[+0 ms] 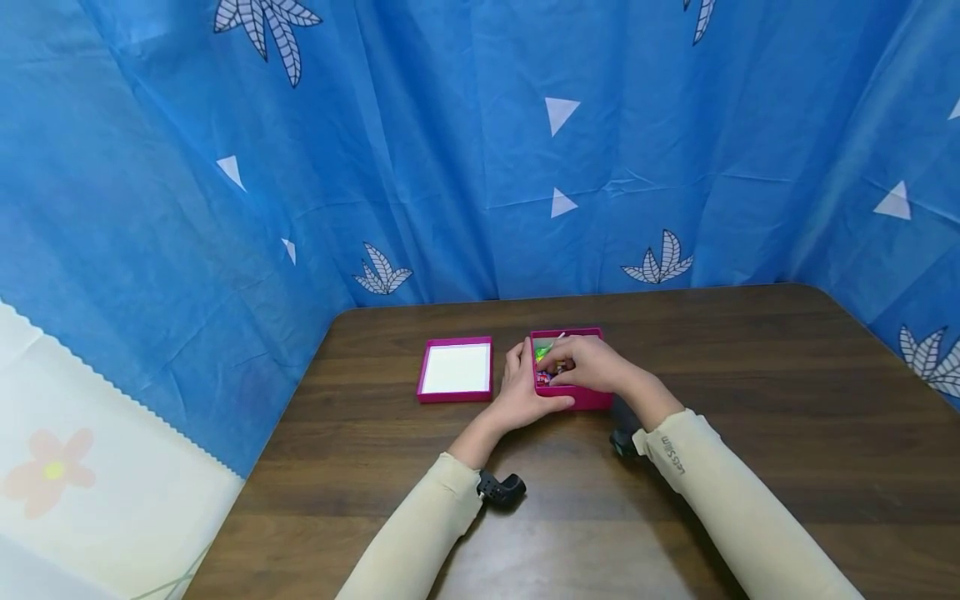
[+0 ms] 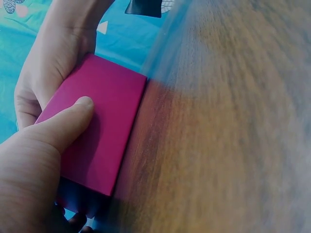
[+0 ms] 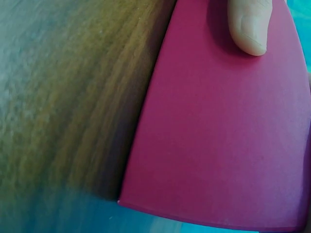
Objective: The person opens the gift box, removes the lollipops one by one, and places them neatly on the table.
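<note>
A magenta box [image 1: 592, 398] without its lid stands on the table. Small bright wrapped pieces lie inside it, one green [image 1: 542, 353] and one red and purple [image 1: 543, 378]; they look like sweets, but are too small to tell. My left hand [image 1: 521, 396] holds the box at its left side, the thumb [image 2: 73, 121] pressed on the front wall. From the right, my right hand [image 1: 592, 364] reaches over the rim with bent fingers down among the pieces. What its fingertips touch is hidden. The right wrist view shows mostly the box's front wall [image 3: 218, 136] and a thumb.
The magenta lid [image 1: 454, 397] lies to the left of the box, its white inside facing up. A brown wooden table [image 1: 750, 375] carries both. Blue patterned curtains [image 1: 487, 167] hang behind and beside it. Each wrist wears a black camera device [image 1: 501, 490].
</note>
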Motion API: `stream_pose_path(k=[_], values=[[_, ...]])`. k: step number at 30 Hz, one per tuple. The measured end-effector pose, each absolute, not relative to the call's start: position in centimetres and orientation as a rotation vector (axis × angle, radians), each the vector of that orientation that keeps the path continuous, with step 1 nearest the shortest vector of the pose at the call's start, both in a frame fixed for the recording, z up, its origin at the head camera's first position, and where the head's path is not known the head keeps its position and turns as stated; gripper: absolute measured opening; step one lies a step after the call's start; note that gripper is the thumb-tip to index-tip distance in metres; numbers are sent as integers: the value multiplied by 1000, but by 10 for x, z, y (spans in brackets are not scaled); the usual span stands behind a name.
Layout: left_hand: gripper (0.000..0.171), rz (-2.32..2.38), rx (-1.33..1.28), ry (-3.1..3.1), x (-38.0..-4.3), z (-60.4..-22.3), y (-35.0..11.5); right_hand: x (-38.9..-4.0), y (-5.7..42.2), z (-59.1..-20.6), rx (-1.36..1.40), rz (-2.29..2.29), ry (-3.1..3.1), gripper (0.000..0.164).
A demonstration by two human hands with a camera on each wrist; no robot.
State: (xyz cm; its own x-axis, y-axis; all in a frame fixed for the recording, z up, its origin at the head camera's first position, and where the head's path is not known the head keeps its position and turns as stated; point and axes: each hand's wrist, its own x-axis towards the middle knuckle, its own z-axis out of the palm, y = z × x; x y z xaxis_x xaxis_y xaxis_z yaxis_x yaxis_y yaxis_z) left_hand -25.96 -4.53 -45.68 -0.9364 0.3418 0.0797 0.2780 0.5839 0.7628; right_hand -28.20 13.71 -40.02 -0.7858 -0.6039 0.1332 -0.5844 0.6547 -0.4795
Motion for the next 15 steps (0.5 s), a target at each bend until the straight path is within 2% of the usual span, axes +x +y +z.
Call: stream_pose_path(k=[15], values=[[122, 1304, 540, 2719, -261, -455, -45, -279, 142, -406, -993, -936, 2857, 32]])
